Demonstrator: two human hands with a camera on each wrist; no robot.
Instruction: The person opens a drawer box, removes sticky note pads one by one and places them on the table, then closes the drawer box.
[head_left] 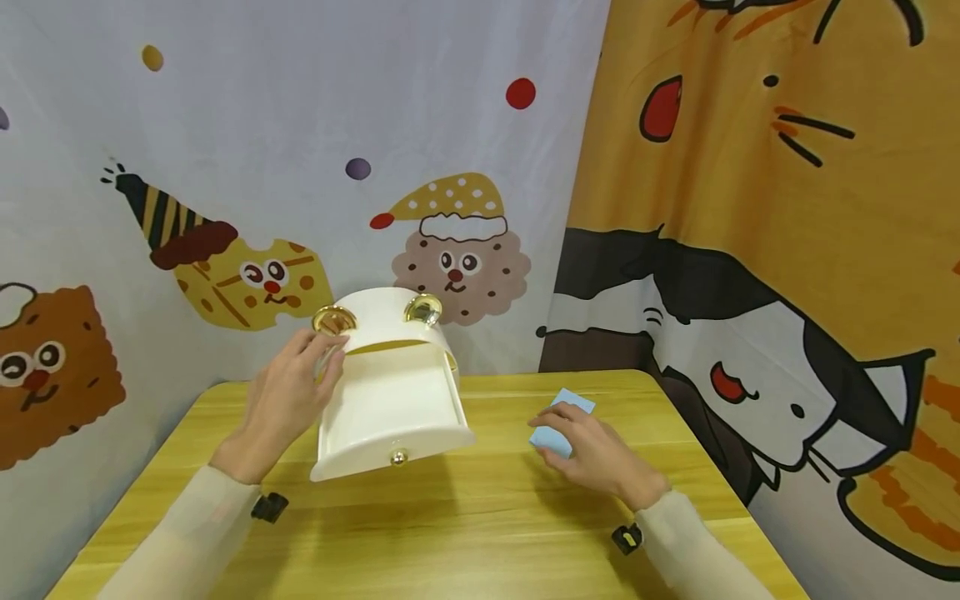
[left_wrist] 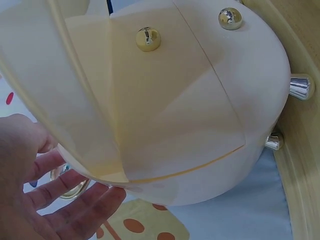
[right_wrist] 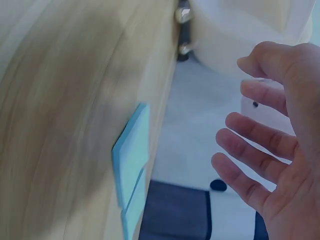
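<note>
A white rounded drawer box (head_left: 390, 321) with gold knobs and two gold domes on top stands at the back of the table. Its upper drawer (head_left: 397, 392) is pulled out, and the inside shows bare white. My left hand (head_left: 292, 387) is at the box's left side, its loosely extended fingers (left_wrist: 85, 205) right at the curved edge beside the drawer. Over two light blue flat pieces (head_left: 564, 429) hovers my right hand (head_left: 596, 450). In the right wrist view its fingers are spread apart, and the blue pieces (right_wrist: 132, 165) lie side by side on the table.
The wooden table (head_left: 480, 533) ends at the back against a printed cloth (head_left: 465, 100). A second, closed drawer (left_wrist: 180, 120) with a gold knob sits below the pulled-out one. Short metallic feet (left_wrist: 301, 87) carry the box.
</note>
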